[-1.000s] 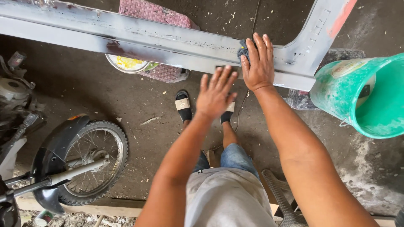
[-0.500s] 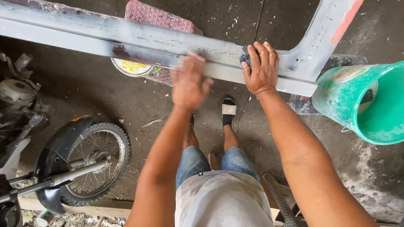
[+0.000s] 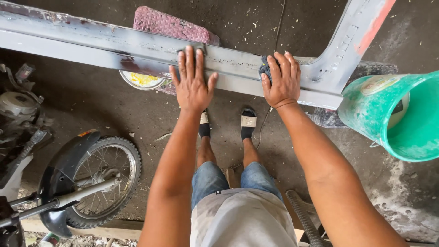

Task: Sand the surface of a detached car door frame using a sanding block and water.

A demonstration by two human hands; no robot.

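A long grey metal body panel [image 3: 105,43] with worn paint lies across the top of the view, and an angled arm [image 3: 352,41] rises at its right. My left hand [image 3: 192,84] lies flat on the panel with its fingers spread. A dark patch shows just past its fingertips; I cannot tell what it is. My right hand [image 3: 282,84] presses a small dark abrasive pad [image 3: 265,69] against the panel near the corner, fingers curled over it.
A green plastic bucket [image 3: 398,121] tilts at the right. A motorcycle front wheel [image 3: 103,176] and mudguard stand at the lower left. A pink woven stool [image 3: 171,25] and a bowl with yellow contents [image 3: 141,80] sit under the panel. My sandalled feet [image 3: 249,121] stand on dusty concrete.
My left hand has moved up and to the left, from hanging free beside the right hand to lying flat on the panel. The right hand has stayed on the pad.
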